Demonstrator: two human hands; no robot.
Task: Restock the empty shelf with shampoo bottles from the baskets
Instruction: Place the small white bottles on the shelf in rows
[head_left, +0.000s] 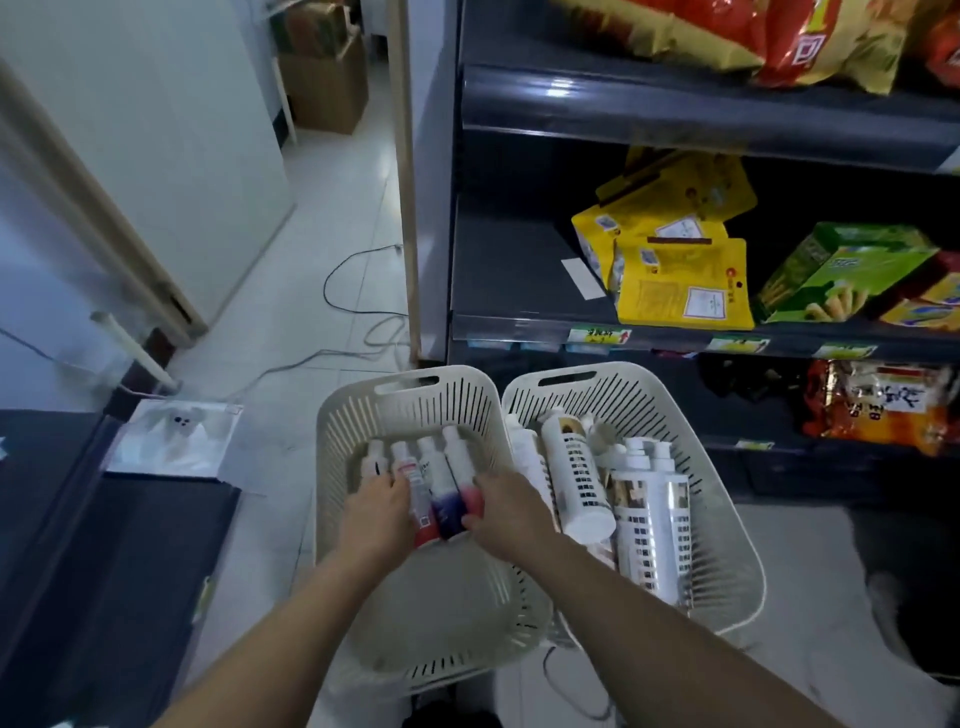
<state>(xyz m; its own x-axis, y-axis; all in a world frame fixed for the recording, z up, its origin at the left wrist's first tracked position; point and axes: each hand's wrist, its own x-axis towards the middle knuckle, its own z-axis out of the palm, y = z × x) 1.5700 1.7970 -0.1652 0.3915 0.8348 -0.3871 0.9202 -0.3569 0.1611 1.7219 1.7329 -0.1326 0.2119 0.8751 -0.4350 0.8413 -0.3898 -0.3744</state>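
Fig., head view: your L-hand grip (376, 512) and R-hand grip (506, 512) curl round four small white bottles w/ red-and-blue bases (441, 483), lying in the L cream slotted plastic basket (353, 426). Taller white bottles (576, 467) fill the R cream basket (649, 410), below the dark grey shelf (498, 260).

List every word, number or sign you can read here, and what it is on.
Nothing reads clearly enough to quote.
yellow pouches: label print blurred.
green box: blurred.
price tags: too small.
red packets: large characters, blurred.
small bottles: print too small.
white bottles: print too small.
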